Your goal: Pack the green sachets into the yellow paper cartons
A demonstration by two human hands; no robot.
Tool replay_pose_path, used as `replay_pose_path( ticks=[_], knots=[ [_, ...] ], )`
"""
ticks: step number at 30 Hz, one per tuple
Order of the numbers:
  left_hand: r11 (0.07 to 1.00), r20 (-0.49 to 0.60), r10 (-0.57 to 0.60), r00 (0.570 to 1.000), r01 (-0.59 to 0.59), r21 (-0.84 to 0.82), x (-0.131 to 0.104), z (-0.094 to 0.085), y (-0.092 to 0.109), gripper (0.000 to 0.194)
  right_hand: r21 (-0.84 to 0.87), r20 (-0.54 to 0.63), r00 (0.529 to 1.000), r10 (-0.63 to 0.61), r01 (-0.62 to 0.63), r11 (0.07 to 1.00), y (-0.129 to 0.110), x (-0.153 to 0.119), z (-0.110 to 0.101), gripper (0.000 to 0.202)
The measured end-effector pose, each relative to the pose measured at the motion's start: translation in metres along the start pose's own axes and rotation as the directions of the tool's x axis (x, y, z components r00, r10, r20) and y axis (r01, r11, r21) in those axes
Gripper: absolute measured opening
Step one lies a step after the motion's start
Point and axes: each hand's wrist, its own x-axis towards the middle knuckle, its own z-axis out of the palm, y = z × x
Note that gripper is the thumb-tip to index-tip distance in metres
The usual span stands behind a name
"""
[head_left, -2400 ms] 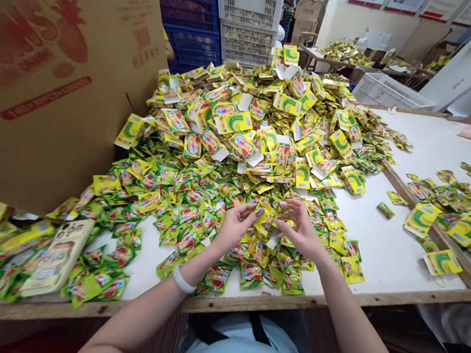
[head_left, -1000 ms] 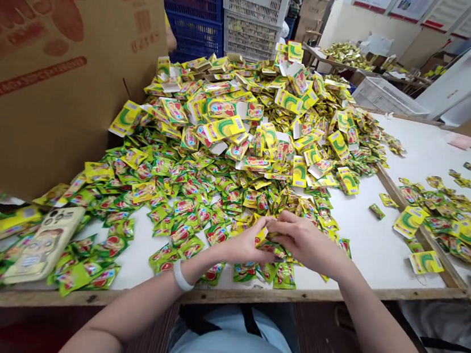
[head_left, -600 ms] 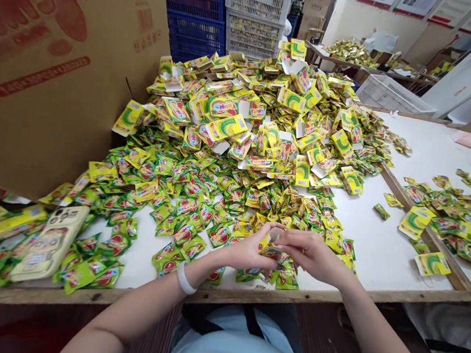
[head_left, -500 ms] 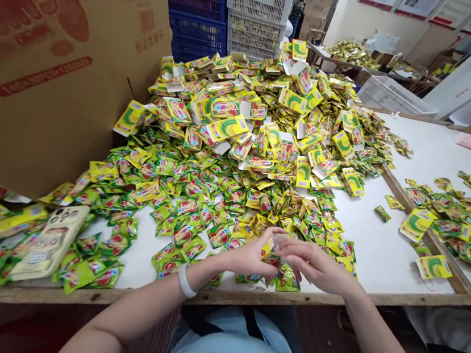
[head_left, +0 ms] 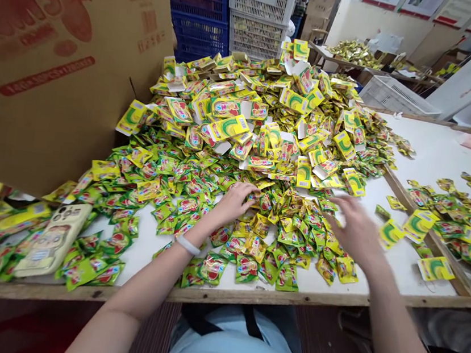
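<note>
My left hand (head_left: 236, 204), with a pale band on its wrist, reaches over the near part of a pile of small green and yellow candy packets (head_left: 211, 268). Its fingers are bent and a little apart from the thumb, and I see nothing held in them. On the other side of the packets, my right hand (head_left: 353, 231) is open and somewhat blurred, its fingers pointing left toward the pile. Just right of that hand lies a small yellow candy box (head_left: 390, 234). Behind both hands rises a heap of similar printed boxes (head_left: 228, 127), some with open white flaps.
A large cardboard carton (head_left: 67, 81) stands at the left, with a phone in a cream case (head_left: 53, 243) before it. A wooden strip (head_left: 402, 200) divides the white table; more packets (head_left: 454, 212) lie beyond it. Stacked crates (head_left: 260, 8) stand behind.
My hands were together at the front edge over a small box; now they are apart, left hand forward and left, right hand to the right. A yellow box now lies by the wooden strip.
</note>
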Motion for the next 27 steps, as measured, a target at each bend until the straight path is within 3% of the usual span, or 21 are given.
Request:
replay_pose_path(
  ticks=[2, 4, 6, 8, 11, 13, 16, 18, 20, 27],
  knots=[
    [0.995, 0.045, 0.005, 0.999, -0.010, 0.099, 0.004, 0.006, -0.005, 0.036, 0.124, 0.161, 0.954, -0.251, 0.233, 0.965, -0.035, 0.031, 0.036, 0.045],
    [0.984, 0.038, -0.028, 0.999, 0.020, 0.178, 0.003, 0.011, -0.006, 0.042, 0.132, 0.282, 0.893, -0.351, 0.326, 0.936, -0.063, 0.055, 0.066, 0.053],
    [0.976, 0.006, -0.051, 0.999, 0.049, 0.214, 0.002, 0.011, -0.007, 0.045, 0.143, 0.320, 0.862, -0.393, 0.366, 0.920, -0.074, 0.065, 0.083, 0.043],
    [0.981, -0.046, -0.079, 0.996, 0.086, 0.174, 0.000, 0.009, -0.009, 0.040, 0.233, 0.260, 0.867, -0.424, 0.370, 0.899, -0.068, 0.064, 0.088, 0.027],
    [0.986, -0.127, -0.167, 0.978, 0.163, -0.041, 0.000, 0.003, -0.010, 0.017, 0.507, 0.086, 0.950, -0.300, 0.217, 0.834, -0.052, 0.051, 0.081, 0.008],
    [0.951, -0.134, -0.219, 0.966, 0.181, -0.252, 0.000, 0.002, -0.004, 0.015, 0.715, 0.051, 0.991, -0.122, 0.049, 0.698, -0.050, 0.043, 0.075, 0.010],
    [0.856, -0.047, -0.248, 0.968, 0.196, -0.479, -0.002, 0.003, 0.014, 0.018, 0.898, 0.161, 0.986, 0.038, -0.162, 0.408, -0.062, 0.038, 0.073, 0.030],
    [0.824, 0.035, -0.227, 0.973, 0.212, -0.526, -0.006, 0.002, 0.026, 0.017, 0.921, 0.238, 0.968, 0.077, -0.250, 0.300, -0.072, 0.039, 0.074, 0.037],
    [0.819, 0.107, -0.178, 0.978, 0.208, -0.534, -0.011, -0.001, 0.033, 0.014, 0.909, 0.281, 0.957, 0.075, -0.291, 0.298, -0.078, 0.040, 0.075, 0.039],
    [0.839, 0.294, -0.058, 0.954, 0.206, -0.503, -0.016, -0.022, 0.038, 0.011, 0.820, 0.279, 0.960, -0.031, -0.222, 0.527, -0.074, 0.033, 0.063, 0.028]
  ],
)
